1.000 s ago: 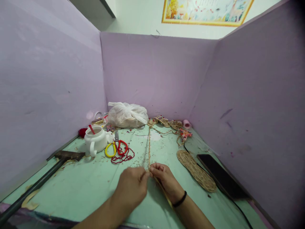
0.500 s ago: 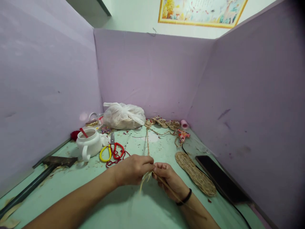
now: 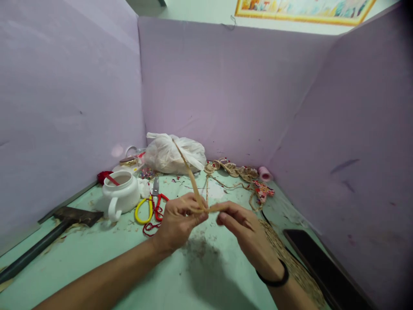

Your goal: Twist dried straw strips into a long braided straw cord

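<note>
My left hand (image 3: 179,224) is closed, thumb and fingers pinching pale straw strands above the middle of the table. From that pinch a long straw strip (image 3: 190,174) sticks up and leans left, passing in front of the white bag. My right hand (image 3: 247,234), with a black band at its wrist, is closed on a short straw end that runs across from the left fingertips. Behind the hands a thin braided straw cord (image 3: 207,187) leads back toward coiled braid (image 3: 211,167) at the rear. The exact crossing of the strands is partly hidden by my fingers.
Left: a hammer (image 3: 69,217), a white pot (image 3: 124,196), and scissors (image 3: 143,211) tangled with red yarn. A tied white bag (image 3: 174,157) and pink roll (image 3: 265,174) stand behind. Right: a woven straw sole (image 3: 290,262) and black phone-like slab (image 3: 322,267). Lilac panels enclose the table.
Both hands have lifted slightly, and the right hand has moved a little right. The long straw strip, earlier lying along the right forearm, now points up and away. The view has shifted too.
</note>
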Tool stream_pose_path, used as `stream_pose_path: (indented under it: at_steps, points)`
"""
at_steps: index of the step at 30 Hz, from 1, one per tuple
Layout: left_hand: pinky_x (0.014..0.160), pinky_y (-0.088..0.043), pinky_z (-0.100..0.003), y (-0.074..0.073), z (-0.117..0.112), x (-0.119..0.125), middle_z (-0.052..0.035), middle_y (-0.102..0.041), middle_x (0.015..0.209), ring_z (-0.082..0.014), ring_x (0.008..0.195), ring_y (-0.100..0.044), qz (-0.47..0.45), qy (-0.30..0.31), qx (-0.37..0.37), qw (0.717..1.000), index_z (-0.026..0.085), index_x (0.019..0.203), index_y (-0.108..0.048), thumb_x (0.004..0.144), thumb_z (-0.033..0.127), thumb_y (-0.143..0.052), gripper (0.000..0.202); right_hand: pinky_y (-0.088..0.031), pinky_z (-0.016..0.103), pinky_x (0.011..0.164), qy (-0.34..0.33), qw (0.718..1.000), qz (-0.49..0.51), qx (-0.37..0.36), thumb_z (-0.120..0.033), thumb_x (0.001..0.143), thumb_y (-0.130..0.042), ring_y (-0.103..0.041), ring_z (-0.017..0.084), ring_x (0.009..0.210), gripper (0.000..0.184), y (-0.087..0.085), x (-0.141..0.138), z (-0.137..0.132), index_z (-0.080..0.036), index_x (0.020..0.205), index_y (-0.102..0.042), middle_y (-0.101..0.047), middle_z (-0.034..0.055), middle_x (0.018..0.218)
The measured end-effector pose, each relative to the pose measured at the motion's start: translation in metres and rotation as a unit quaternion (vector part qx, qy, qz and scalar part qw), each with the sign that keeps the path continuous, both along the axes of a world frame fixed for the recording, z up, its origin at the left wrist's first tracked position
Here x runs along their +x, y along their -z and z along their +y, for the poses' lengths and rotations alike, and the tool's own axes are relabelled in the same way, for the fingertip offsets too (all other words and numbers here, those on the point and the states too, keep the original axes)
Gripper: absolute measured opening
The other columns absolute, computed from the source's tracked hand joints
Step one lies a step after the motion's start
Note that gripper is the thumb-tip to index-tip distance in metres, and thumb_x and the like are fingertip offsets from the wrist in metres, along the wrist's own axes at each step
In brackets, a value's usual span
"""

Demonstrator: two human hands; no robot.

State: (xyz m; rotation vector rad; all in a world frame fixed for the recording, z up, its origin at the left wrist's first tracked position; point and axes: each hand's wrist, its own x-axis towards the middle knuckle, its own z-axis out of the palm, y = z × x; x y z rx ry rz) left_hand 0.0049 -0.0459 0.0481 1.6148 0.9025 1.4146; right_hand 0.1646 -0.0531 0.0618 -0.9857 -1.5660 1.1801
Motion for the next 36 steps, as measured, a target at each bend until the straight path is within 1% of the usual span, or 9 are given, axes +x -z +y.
stream_pose_path:
  at_steps: [3, 7, 12, 17, 24, 29, 32, 34, 36]
  points:
    - [0.062, -0.040, -0.024, -0.010, 0.019, 0.005, -0.0054, -0.060, 0.081, -0.0149, 0.074, -0.052, -0.127, -0.062, -0.128, 0.982, 0.014, 0.059, -0.066, 0.054, 0.028, -0.068, 0.015, -0.041, 0.029, 0.072, -0.018, 0.999, 0.027, 0.029, -0.032, 0.070, -0.058, -0.054, 0.016, 0.079, 0.022, -0.008, -0.020, 0.031, -0.018, 0.085, -0.065, -0.064, 0.0054, 0.084]
    - [0.054, -0.036, -0.023, -0.019, 0.048, 0.000, -0.0038, -0.060, 0.071, -0.0103, 0.059, -0.047, -0.110, -0.101, -0.192, 0.970, 0.013, 0.055, -0.065, 0.049, 0.027, -0.068, 0.016, -0.041, 0.023, 0.059, -0.087, 0.988, 0.088, -0.094, -0.038, 0.064, -0.064, -0.051, 0.011, 0.060, 0.026, -0.011, -0.039, 0.066, -0.013, 0.072, -0.064, -0.059, 0.0021, 0.063]
    - [0.067, -0.038, -0.025, -0.016, 0.073, -0.015, -0.0030, -0.059, 0.068, -0.0146, 0.070, -0.052, 0.086, -0.083, -0.134, 0.984, 0.015, 0.047, -0.062, 0.055, 0.018, -0.063, 0.008, -0.038, 0.020, 0.052, -0.086, 0.972, 0.099, -0.197, -0.039, 0.059, -0.068, -0.046, 0.006, 0.049, 0.029, 0.003, -0.041, 0.087, -0.011, 0.065, -0.064, -0.055, 0.0006, 0.058]
    - [0.068, -0.037, -0.024, -0.014, 0.080, -0.023, -0.0018, -0.058, 0.074, -0.0133, 0.073, -0.051, 0.248, -0.075, -0.068, 0.963, 0.017, 0.053, -0.062, 0.065, 0.019, -0.057, 0.014, -0.037, 0.019, 0.051, -0.107, 0.961, 0.093, -0.236, -0.037, 0.056, -0.071, -0.045, 0.005, 0.047, 0.028, 0.015, -0.041, 0.098, -0.010, 0.061, -0.065, -0.055, 0.0011, 0.056]
    - [0.062, -0.037, -0.021, -0.024, 0.087, -0.031, -0.0011, -0.051, 0.069, -0.0113, 0.067, -0.048, 0.109, 0.022, -0.121, 0.986, 0.014, 0.050, -0.057, 0.060, 0.022, -0.065, 0.015, -0.036, 0.018, 0.046, -0.106, 0.942, 0.129, -0.293, -0.038, 0.055, -0.072, -0.046, 0.005, 0.044, 0.029, 0.013, -0.040, 0.101, -0.010, 0.058, -0.062, -0.054, 0.0003, 0.053]
    - [0.053, -0.034, -0.020, -0.020, 0.090, -0.036, 0.0018, -0.048, 0.061, -0.0087, 0.058, -0.044, 0.046, 0.065, -0.200, 0.977, 0.014, 0.055, -0.060, 0.050, 0.015, -0.069, 0.010, -0.035, 0.018, 0.044, -0.177, 0.906, 0.167, -0.346, -0.034, 0.055, -0.072, -0.041, 0.004, 0.038, 0.028, 0.021, -0.038, 0.099, -0.010, 0.055, -0.058, -0.050, -0.0016, 0.046]
    - [0.052, -0.033, -0.020, -0.018, 0.092, -0.037, 0.0020, -0.049, 0.056, -0.0083, 0.055, -0.044, 0.047, 0.088, -0.206, 0.973, 0.013, 0.055, -0.060, 0.053, 0.017, -0.067, 0.008, -0.035, 0.019, 0.042, -0.153, 0.914, 0.184, -0.328, -0.028, 0.054, -0.072, -0.037, 0.003, 0.036, 0.024, 0.021, -0.041, 0.099, -0.011, 0.053, -0.056, -0.048, -0.0025, 0.044]
    - [0.051, -0.034, -0.020, -0.020, 0.092, -0.037, 0.0011, -0.051, 0.054, -0.0089, 0.053, -0.045, 0.104, 0.055, -0.200, 0.973, 0.013, 0.056, -0.062, 0.059, 0.020, -0.063, 0.008, -0.035, 0.018, 0.042, -0.109, 0.919, 0.210, -0.317, -0.026, 0.054, -0.070, -0.036, 0.003, 0.036, 0.021, 0.019, -0.041, 0.101, -0.011, 0.052, -0.055, -0.046, -0.0037, 0.043]
    - [0.050, -0.035, -0.021, -0.025, 0.089, -0.039, 0.0000, -0.052, 0.050, -0.0100, 0.050, -0.046, 0.188, -0.039, -0.187, 0.963, 0.013, 0.055, -0.063, 0.064, 0.024, -0.058, 0.015, -0.036, 0.017, 0.043, -0.056, 0.916, 0.243, -0.314, -0.024, 0.055, -0.069, -0.036, 0.002, 0.038, 0.018, 0.016, -0.039, 0.104, -0.012, 0.055, -0.056, -0.045, -0.0047, 0.045]
